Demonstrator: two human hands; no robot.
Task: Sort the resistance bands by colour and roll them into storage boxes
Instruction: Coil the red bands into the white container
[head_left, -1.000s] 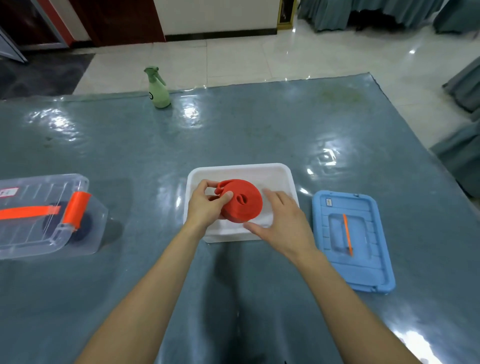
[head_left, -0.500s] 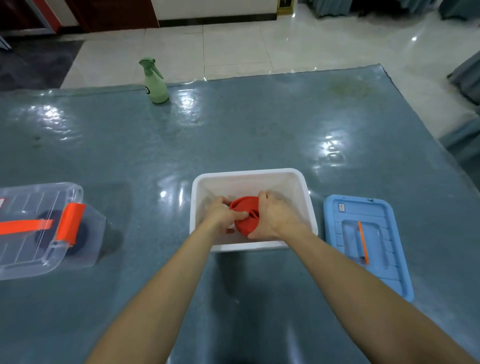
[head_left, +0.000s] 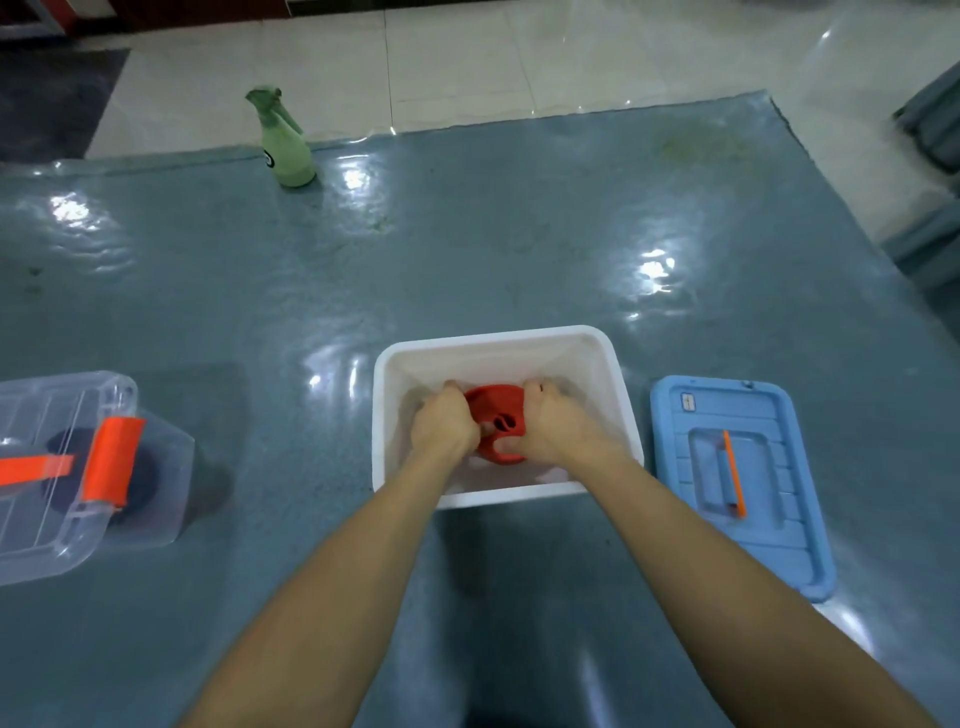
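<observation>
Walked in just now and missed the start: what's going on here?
A person is working with two bare hands. The left hand and right hand both hold a rolled red band low inside the white box. A blue lid lies on the table right of that box. At far left, a clear box with an orange latch holds a dark roll.

Light moderately bright, from overhead; white glare patches on the glossy tabletop (head_left: 519, 249) near its far left corner, far edge centre and toward the right edge. Soft dark shadow right of the clear box (head_left: 161, 499), a broader one at the near edge centre. Spray bottle (head_left: 283, 145) at the far edge smeared by blur; tabletop edges bow from wide-angle distortion, overall focus soft.
</observation>
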